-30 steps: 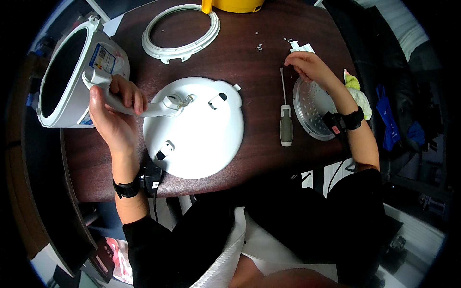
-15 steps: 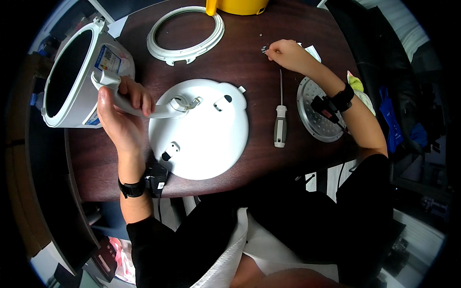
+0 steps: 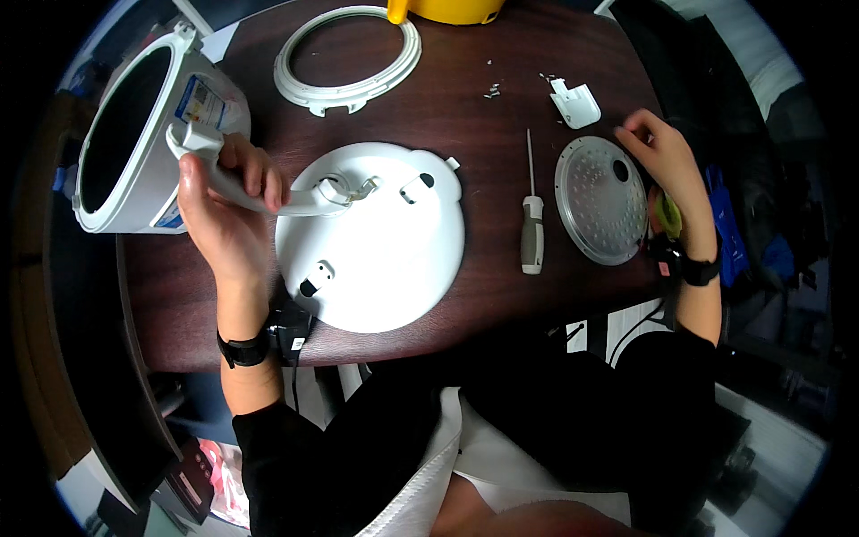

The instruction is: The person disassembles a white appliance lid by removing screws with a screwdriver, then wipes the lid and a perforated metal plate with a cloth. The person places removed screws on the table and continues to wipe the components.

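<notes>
My left hand (image 3: pixel 228 192) is closed around a curved white handle (image 3: pixel 300 204), whose end meets a round white lid (image 3: pixel 376 268) lying on the table. Two slotted openings show in the lid's face. My right hand (image 3: pixel 660 148) hovers by the upper right rim of a perforated metal disc (image 3: pixel 595 201). Its fingers are loosely bent and apart, with nothing seen in them. Left of the disc lies a screwdriver (image 3: pixel 532 234) with a grey and white grip, its shaft pointing away from me. Several small screws (image 3: pixel 492 90) are scattered beyond its tip.
A white cooker body (image 3: pixel 210 143) with a dark opening stands tilted at the left. A white ring (image 3: pixel 291 85) lies at the back, beside a yellow container (image 3: pixel 452 9). A small white plastic cover (image 3: pixel 580 107) and a green cloth-like item (image 3: pixel 664 213) are at the right.
My right hand has moved right and nearer from the small screws, which now lie on the table. The white plastic cover and metal disc are uncovered. My left hand keeps its hold.
</notes>
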A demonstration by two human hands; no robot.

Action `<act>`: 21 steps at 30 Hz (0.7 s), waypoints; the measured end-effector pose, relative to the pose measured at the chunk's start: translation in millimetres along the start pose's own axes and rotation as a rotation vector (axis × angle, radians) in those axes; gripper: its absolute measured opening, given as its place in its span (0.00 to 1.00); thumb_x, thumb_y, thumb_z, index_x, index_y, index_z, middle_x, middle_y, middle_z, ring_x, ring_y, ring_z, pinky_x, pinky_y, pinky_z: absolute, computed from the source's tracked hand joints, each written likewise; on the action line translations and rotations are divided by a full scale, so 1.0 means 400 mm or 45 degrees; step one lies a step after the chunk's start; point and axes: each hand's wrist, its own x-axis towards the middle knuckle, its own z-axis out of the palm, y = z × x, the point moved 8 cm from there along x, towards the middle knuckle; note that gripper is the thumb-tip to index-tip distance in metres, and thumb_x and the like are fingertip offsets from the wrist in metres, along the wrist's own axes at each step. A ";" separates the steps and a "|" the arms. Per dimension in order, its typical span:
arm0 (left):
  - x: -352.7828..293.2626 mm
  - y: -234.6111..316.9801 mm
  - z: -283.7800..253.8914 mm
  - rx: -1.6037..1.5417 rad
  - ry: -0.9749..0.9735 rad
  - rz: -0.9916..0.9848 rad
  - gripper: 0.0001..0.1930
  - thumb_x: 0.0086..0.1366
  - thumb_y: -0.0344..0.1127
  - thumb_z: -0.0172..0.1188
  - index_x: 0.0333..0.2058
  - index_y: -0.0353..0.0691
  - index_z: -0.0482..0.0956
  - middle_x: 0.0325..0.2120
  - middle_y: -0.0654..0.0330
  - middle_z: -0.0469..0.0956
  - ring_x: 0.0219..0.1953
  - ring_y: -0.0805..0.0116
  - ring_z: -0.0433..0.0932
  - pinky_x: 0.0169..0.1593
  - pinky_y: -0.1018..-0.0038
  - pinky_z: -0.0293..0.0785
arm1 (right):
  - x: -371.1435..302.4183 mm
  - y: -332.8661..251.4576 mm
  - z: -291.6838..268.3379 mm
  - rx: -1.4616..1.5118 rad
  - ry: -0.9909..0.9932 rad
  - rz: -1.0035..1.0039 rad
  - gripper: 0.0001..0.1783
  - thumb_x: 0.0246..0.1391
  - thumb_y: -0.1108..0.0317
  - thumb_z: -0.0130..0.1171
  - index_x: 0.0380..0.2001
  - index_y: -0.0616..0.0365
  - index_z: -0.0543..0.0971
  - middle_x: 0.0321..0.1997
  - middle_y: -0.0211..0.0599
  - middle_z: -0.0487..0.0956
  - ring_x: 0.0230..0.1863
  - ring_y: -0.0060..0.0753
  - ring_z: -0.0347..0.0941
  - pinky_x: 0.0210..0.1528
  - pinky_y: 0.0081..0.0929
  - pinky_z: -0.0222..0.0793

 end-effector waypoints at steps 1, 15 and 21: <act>-0.003 -0.001 0.000 0.001 0.002 -0.014 0.24 0.63 0.60 0.41 0.28 0.41 0.61 0.16 0.63 0.59 0.15 0.73 0.63 0.22 0.77 0.60 | -0.034 0.054 -0.028 -0.043 0.046 0.076 0.15 0.49 0.57 0.58 0.33 0.57 0.75 0.26 0.39 0.75 0.28 0.37 0.72 0.34 0.29 0.66; 0.013 0.026 0.089 -0.187 -0.120 -0.095 0.23 0.64 0.59 0.41 0.29 0.42 0.61 0.16 0.67 0.57 0.14 0.76 0.54 0.17 0.79 0.53 | -0.233 0.385 0.042 0.082 0.241 0.054 0.22 0.50 0.66 0.57 0.49 0.56 0.70 0.41 0.41 0.75 0.41 0.39 0.73 0.45 0.29 0.66; 0.009 0.076 0.233 -0.066 -0.225 -0.129 0.25 0.64 0.61 0.40 0.30 0.41 0.62 0.13 0.67 0.55 0.10 0.76 0.58 0.14 0.79 0.60 | -0.241 0.405 -0.106 0.815 0.468 0.089 0.19 0.49 0.74 0.51 0.46 0.63 0.72 0.42 0.33 0.75 0.43 0.24 0.70 0.47 0.21 0.64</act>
